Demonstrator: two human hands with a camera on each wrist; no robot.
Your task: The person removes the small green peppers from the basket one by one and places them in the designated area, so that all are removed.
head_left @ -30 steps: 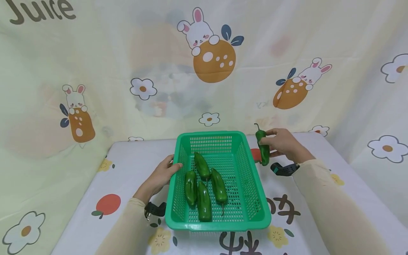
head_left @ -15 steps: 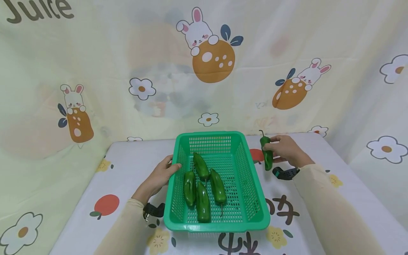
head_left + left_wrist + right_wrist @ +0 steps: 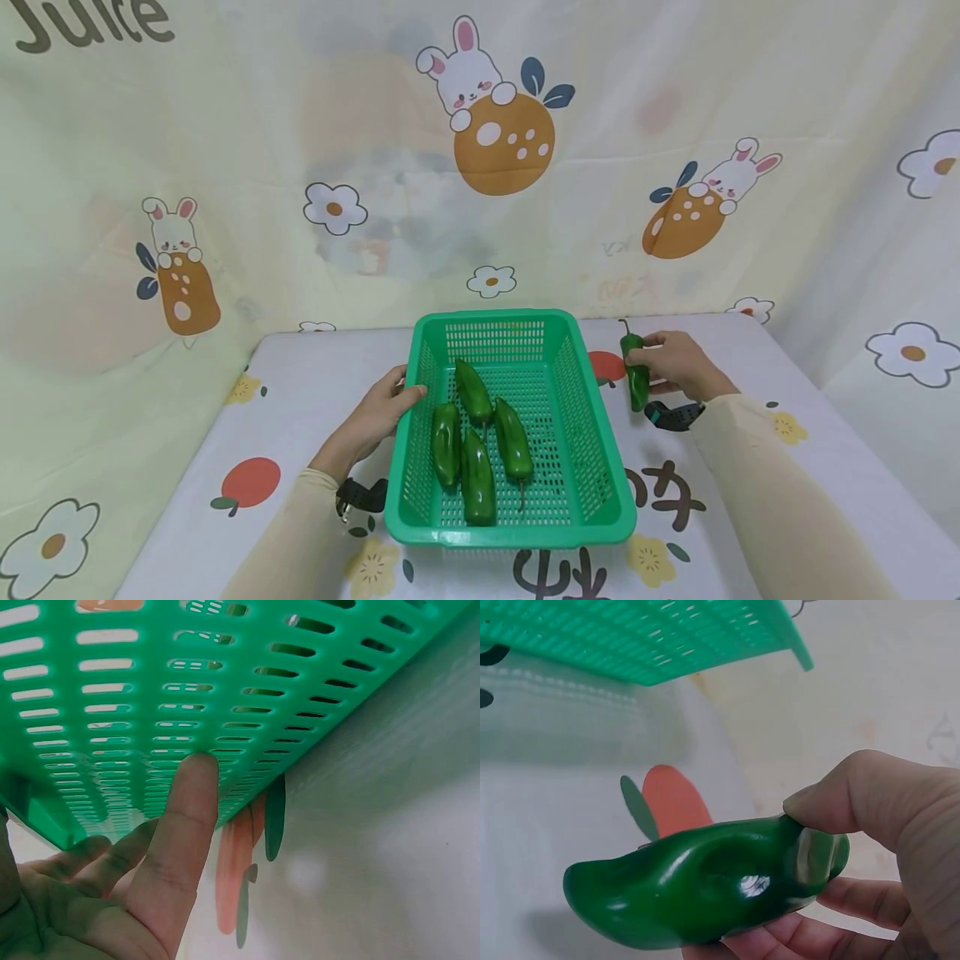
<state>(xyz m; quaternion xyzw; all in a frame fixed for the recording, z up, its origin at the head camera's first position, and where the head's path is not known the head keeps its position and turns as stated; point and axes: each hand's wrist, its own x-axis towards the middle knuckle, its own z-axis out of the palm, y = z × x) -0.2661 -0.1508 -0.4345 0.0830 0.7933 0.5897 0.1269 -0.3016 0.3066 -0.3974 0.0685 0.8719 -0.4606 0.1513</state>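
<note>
A green perforated plastic basket (image 3: pixel 510 535) stands on the table, with several glossy green peppers (image 3: pixel 513 442) lying in its left half. My left hand (image 3: pixel 375 421) grips the basket's left side, thumb over the rim. In the left wrist view, its fingers (image 3: pixel 191 802) lie along the outer slotted wall (image 3: pixel 105 686). To the right of the basket, my right hand (image 3: pixel 686 364) holds another green pepper (image 3: pixel 638 387) between thumb and fingers. It stands upright, stem up, low over the table in the head view. The right wrist view shows its tip (image 3: pixel 592 889) free of the fingers.
A white printed cloth (image 3: pixel 300 400) with fruit, flowers and dark lettering covers the table. Behind it hangs a pale curtain (image 3: pixel 390 275) with rabbits, close to the table's back edge. Black bands with devices (image 3: pixel 367 494) are on both wrists.
My right hand has moved right and down with the pepper, away from the basket and nearer the table. The left hand, the basket and the peppers in it have stayed in place.
</note>
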